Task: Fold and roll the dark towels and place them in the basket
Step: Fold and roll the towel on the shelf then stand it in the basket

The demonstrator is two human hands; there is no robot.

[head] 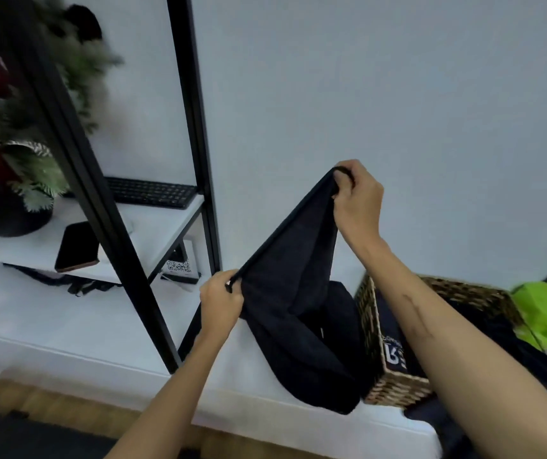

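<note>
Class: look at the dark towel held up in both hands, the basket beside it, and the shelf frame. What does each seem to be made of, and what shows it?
Dark towel: soft matte fabric, likely cotton; it drapes and bunches between the left hand and right hand.
Basket: woven natural fibre, perhaps wicker or seagrass; a tan and brown plaited pattern shows.
Shelf frame: probably black-painted metal; thin, straight, smooth bars.

Dark towel (298, 293) hangs stretched, sagging beside wicker basket (394, 382)

Shelf (153, 226), white board in black frame: keyboard (151, 192) at its back; phone (76, 246) face-down at its front; potted plant (10, 180) at its left end; QR-code sign (181, 266) beneath. Green cloth (541, 313) far right of shelf.
</note>
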